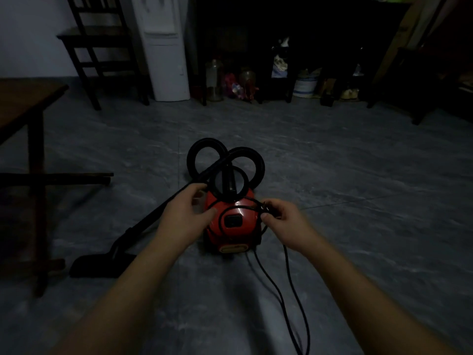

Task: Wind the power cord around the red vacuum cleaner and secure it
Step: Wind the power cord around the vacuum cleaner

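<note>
On the grey floor [332, 175] straight ahead of you sits the red vacuum cleaner [231, 226], its black hose [195, 155] coiled in loops at its far end. The wand [163, 208] slants away to your left and ends at the floor head [102, 265]. The power cord [286, 278] lies in a loop or two across the top of the red body, and two strands trail from the cleaner's near right corner across the floor toward you.

Your right hand [281, 217] pinches the cord between thumb and curled fingers just beside the cleaner's right shoulder. Your left hand [183, 210] is spread, fingers loosely extended toward the hose ring and thumb lying against the left side of the red body; whether it traps any cord is too dark to tell.

A wooden table [28, 98] stands at your left. Further back are a dark chair [97, 47], a white appliance [166, 60] and a dark shelf [294, 21] with jars beneath.
</note>
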The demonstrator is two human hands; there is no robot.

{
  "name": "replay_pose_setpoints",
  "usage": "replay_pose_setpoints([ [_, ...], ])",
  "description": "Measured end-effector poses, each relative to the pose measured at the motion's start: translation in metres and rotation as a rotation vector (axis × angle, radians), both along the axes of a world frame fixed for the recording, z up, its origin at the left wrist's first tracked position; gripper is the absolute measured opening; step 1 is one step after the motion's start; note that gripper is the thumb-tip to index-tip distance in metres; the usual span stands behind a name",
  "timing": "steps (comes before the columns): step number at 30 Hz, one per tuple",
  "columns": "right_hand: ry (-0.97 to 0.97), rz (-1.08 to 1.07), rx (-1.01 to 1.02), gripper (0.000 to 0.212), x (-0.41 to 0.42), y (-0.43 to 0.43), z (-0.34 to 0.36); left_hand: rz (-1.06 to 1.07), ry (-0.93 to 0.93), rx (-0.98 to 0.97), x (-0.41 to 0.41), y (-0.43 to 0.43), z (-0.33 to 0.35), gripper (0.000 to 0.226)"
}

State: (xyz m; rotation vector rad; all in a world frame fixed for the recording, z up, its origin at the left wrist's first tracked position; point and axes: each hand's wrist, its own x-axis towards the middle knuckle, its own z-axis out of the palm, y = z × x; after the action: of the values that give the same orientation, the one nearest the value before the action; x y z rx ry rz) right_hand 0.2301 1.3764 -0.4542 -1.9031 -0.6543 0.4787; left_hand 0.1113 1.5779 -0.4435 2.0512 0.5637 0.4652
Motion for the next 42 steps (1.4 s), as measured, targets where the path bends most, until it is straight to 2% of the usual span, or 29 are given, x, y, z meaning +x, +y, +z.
replay_pose_setpoints([
  [5, 0.019, 0.091, 0.003, 0.030, -0.001, -0.001, 0.011, -0.196, 0.073, 0.196, -0.001, -0.012, 0.000, 0.047],
  [10, 0.024, 0.076, 0.084, 0.032, -0.001, 0.001, 0.010, -0.191, 0.080, 0.193, -0.002, -0.015, 0.001, 0.040],
  [18, -0.026, 0.016, 0.063, 0.027, -0.002, 0.005, 0.011, -0.067, -0.059, -0.049, 0.004, -0.020, 0.006, 0.019],
  [24, -0.073, -0.014, 0.054, 0.024, -0.002, 0.005, 0.009, -0.031, -0.118, -0.205, 0.004, -0.015, 0.004, 0.024],
  [29, -0.051, -0.019, 0.098, 0.031, -0.001, 0.007, -0.001, -0.024, -0.168, -0.312, 0.003, -0.013, 0.007, 0.027],
  [34, -0.027, 0.007, 0.145, 0.032, -0.001, 0.007, 0.002, 0.029, -0.145, -0.382, 0.002, -0.015, 0.010, 0.022],
  [36, -0.065, 0.015, 0.122, 0.029, -0.002, 0.007, 0.003, 0.035, -0.138, -0.351, 0.002, -0.015, 0.011, 0.019],
  [39, -0.105, 0.042, 0.063, 0.025, -0.003, 0.007, 0.004, -0.027, -0.106, -0.135, 0.002, -0.016, 0.009, 0.017],
  [42, -0.125, 0.061, 0.010, 0.028, -0.006, 0.007, 0.005, -0.108, -0.043, -0.024, 0.000, -0.017, 0.005, 0.020],
])
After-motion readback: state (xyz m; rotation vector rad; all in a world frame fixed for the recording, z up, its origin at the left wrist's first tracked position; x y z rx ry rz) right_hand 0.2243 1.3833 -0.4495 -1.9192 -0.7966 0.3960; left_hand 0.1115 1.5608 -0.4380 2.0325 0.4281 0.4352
